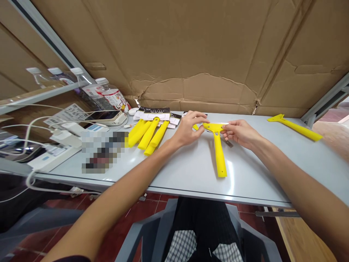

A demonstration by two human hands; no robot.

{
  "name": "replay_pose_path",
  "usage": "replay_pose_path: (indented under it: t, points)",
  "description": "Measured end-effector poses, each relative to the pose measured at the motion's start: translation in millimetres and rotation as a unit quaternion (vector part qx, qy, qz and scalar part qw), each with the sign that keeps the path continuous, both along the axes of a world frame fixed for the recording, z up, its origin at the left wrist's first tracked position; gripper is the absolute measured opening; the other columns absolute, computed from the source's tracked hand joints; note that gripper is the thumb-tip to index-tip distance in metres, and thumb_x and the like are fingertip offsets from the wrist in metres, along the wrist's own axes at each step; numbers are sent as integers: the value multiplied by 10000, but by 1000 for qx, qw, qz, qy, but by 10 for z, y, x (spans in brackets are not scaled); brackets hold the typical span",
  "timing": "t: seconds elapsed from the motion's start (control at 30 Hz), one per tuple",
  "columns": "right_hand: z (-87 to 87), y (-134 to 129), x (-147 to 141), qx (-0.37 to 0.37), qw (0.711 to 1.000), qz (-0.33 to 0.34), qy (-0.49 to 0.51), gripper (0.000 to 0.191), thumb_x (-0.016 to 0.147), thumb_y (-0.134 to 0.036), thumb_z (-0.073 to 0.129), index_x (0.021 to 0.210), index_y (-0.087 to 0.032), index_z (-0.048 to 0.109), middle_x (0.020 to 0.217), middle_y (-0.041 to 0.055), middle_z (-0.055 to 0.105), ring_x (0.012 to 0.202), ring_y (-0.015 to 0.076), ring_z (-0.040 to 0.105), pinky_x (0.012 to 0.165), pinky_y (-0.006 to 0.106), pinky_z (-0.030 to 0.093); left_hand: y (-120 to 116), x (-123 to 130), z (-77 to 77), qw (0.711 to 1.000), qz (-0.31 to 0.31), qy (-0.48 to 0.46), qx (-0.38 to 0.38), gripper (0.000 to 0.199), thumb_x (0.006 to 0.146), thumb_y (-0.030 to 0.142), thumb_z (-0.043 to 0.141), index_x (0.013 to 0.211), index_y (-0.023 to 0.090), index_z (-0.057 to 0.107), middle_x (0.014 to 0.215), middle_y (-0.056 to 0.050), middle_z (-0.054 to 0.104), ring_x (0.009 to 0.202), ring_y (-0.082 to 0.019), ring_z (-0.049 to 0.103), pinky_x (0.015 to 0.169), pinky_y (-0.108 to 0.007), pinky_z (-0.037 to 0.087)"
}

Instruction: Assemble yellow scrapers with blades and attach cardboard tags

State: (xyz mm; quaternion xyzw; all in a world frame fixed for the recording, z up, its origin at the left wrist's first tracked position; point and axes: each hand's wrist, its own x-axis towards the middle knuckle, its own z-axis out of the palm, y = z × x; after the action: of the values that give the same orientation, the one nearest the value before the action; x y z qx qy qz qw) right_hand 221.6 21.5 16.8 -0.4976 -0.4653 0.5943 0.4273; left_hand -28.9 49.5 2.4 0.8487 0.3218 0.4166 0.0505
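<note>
A yellow scraper with a wide T-shaped head is between my hands, its handle pointing toward me. My left hand has thumb and forefinger closed at the left end of the head. At the right end, my right hand pinches the head's edge. A pale thin strip shows along the top of the head; whether it is a blade I cannot tell. Below my right fingers lies a small dark metal strip. Something yellow, partly hidden, shows behind my left fingers.
Several yellow scrapers with black-and-white cards lie to the left. Another yellow scraper lies far right. A phone, white cables, a power strip and several bottles crowd the left side. Cardboard walls the table's back.
</note>
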Motion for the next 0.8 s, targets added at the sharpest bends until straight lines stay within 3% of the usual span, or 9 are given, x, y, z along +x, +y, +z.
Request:
replay_pose_path:
  t: [0.13, 0.6, 0.8]
  points:
    - [16, -13, -13, -1, 1000, -2, 2, 167, 979, -61, 686, 825, -80, 746, 800, 140, 754, 597, 115, 659, 580, 221, 602, 17, -9, -48, 999, -6, 51, 4, 305, 868, 97, 627, 1021, 258, 836, 1334, -76, 735, 1201, -268, 646, 1093, -495, 508]
    - [-21, 26, 22, 2, 1000, -2, -2, 79, 940, -98, 770, 865, -81, 751, 822, 143, 761, 621, 122, 681, 602, 230, 620, 17, -4, -30, 999, 16, 48, 0, 306, 875, 79, 603, 1023, 243, 816, 1241, -80, 742, 1174, -261, 662, 1069, -476, 523]
    - [-7, 10, 1, 5, 1000, -14, 4, 138, 958, -69, 731, 822, -91, 725, 797, 135, 742, 605, 122, 674, 582, 227, 608, 60, -14, -86, 998, 23, 61, 6, 338, 863, 81, 613, 1048, 253, 838, 1243, -83, 729, 1189, -266, 664, 1085, -475, 509]
